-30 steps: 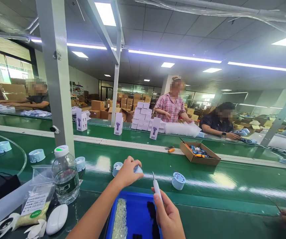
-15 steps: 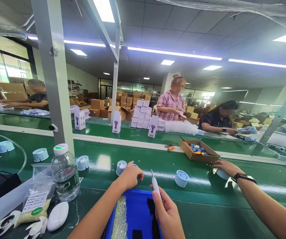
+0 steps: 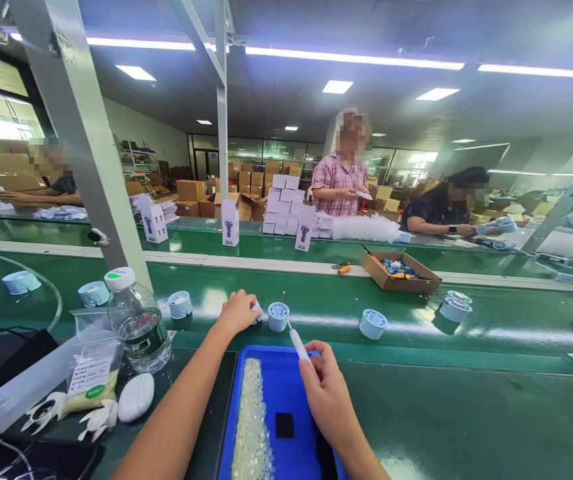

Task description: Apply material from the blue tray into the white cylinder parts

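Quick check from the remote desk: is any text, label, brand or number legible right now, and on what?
None can be read.
Water bottle label: print too blurred.
Plastic bag white label with green sticker: lines of print too small.
White boxes across the belt: a purple device picture shows, but the lettering is too small.
Left hand rests on a part on the belt; right hand holds a white tool; neither shows writing.
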Action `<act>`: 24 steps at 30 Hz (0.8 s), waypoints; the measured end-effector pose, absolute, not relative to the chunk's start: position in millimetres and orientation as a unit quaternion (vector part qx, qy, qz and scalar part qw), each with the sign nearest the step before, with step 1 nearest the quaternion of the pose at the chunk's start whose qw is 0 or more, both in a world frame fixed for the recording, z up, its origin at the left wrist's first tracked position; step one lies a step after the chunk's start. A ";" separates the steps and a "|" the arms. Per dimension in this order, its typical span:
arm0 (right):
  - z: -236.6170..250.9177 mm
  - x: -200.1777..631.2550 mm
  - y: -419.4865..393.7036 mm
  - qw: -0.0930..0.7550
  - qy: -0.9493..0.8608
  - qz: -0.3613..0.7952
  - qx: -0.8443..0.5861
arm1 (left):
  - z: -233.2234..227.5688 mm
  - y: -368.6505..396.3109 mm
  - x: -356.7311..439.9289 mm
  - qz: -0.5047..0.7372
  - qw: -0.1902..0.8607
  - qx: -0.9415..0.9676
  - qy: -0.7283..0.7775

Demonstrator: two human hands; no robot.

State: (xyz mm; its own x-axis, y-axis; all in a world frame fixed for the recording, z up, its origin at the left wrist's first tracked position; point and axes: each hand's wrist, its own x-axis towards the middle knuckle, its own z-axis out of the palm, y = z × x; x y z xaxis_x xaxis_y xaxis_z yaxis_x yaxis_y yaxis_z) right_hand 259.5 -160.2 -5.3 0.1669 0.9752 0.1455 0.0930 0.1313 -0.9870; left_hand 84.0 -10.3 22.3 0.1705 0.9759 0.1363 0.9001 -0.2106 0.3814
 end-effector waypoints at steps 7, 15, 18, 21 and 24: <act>-7.9 255.8 -157.9 0.569 -0.534 0.420 -0.463 | 44.1 -6.5 87.4 0.283 0.113 0.725 0.618; -13.3 253.8 -156.7 0.544 -0.562 0.429 -0.451 | 69.4 -14.7 86.6 0.424 0.195 0.653 0.596; -14.4 254.3 -157.5 0.535 -0.568 0.426 -0.457 | 73.2 -18.4 85.5 0.439 0.215 0.644 0.589; -14.9 254.2 -158.7 0.525 -0.577 0.418 -0.466 | 76.1 -20.9 85.1 0.448 0.219 0.641 0.583; -14.0 254.9 -159.4 0.522 -0.584 0.395 -0.481 | 77.2 -21.8 84.6 0.454 0.233 0.638 0.577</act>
